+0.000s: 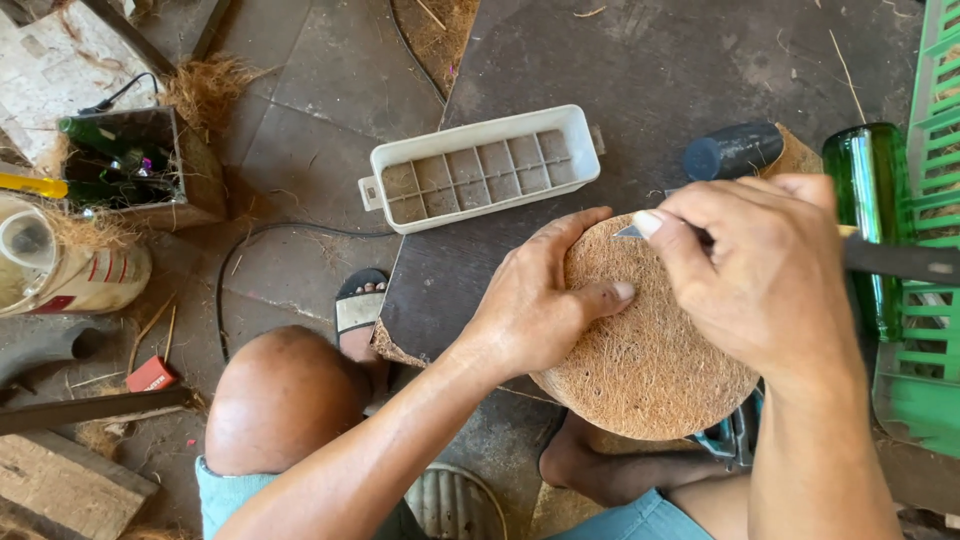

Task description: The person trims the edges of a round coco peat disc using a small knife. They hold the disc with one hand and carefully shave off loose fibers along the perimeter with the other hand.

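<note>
- While the left hand (525,310) presses the round fibre disc (645,350) onto the dark board (450,280), fingers spread, the right hand (765,275) pinches a knife (632,231).
- The knife lies almost level, tip pointing left at the disc's upper edge.
- A slip could nick the left index finger (565,228), which lies just beside the tip.

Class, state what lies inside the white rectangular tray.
The white tray shows a grid of small square compartments, holding nothing visible. Its near inner wall is hidden by the rim.
</note>
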